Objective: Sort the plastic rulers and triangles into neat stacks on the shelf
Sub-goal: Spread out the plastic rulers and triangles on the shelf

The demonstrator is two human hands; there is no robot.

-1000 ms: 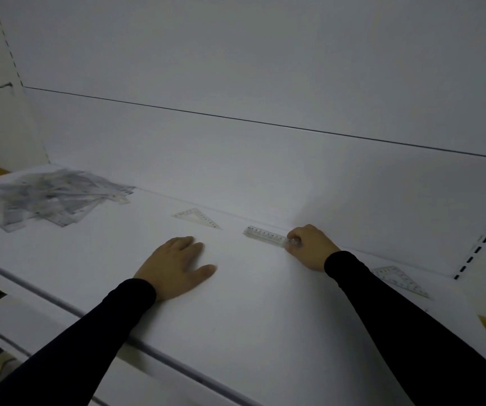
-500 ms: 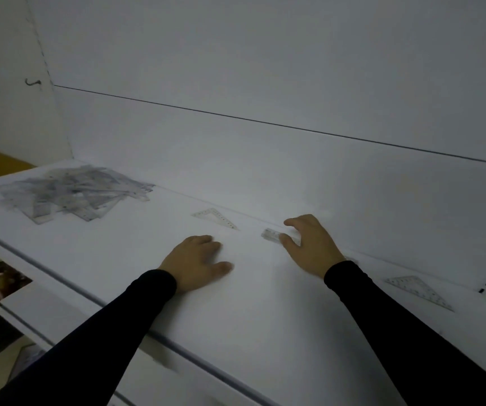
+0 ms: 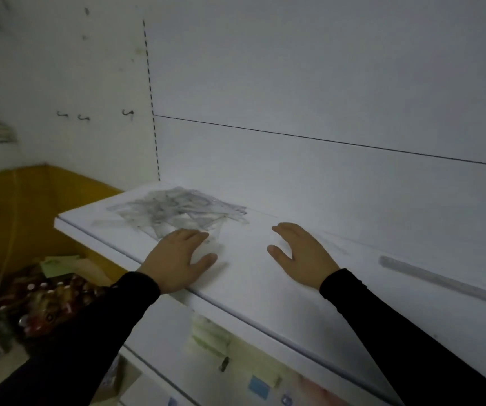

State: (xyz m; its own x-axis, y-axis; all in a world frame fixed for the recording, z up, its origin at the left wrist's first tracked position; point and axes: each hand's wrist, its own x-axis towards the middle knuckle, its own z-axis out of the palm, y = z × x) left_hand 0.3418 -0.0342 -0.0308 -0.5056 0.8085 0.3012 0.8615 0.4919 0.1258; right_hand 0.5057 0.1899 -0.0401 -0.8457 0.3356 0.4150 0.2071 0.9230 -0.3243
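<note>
Both my hands are spread flat and empty: left hand (image 3: 178, 259) touches the loose pile (image 3: 177, 210). A careless sweep could scatter pieces off the shelf (image 3: 250, 291) edge.

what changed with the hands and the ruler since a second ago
The right hand let go of the ruler and moved left, open and empty. The left hand slid left to the edge of the loose pile. The pile itself looks unchanged.

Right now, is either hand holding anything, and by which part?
Nothing held. Left hand lies flat by the pile; right hand is open, empty.
</note>
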